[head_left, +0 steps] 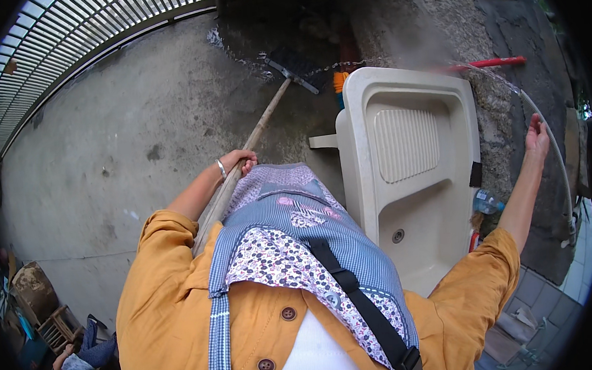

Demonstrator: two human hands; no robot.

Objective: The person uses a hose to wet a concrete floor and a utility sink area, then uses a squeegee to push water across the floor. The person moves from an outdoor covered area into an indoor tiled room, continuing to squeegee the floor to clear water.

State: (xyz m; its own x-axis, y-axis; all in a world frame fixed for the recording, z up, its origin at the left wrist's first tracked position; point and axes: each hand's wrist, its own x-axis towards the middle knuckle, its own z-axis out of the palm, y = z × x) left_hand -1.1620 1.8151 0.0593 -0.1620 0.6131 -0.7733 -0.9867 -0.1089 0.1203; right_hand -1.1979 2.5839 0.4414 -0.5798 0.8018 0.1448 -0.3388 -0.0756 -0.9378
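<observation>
My left hand (240, 161) is wrapped round a long wooden handle (265, 122), a bracelet on its wrist. The handle slants up and away to a grey crossbar head (291, 75) resting on the wet floor; whether it has bristles or a blade I cannot make out. At the far right my right hand (536, 136) is closed on a pale hose (559, 148), close to its open end. From that end a thin stream of water (496, 76) flies left past the sink's far rim, towards the crossbar head.
A cream sink (358, 154) with a ribbed washboard stands right of me. Near it are a red pole (492, 63), orange brush-like item (340, 80) and plastic bottle (488, 202). Railings (77, 46) bound the concrete floor (104, 149). Another person (80, 364) is at lower left.
</observation>
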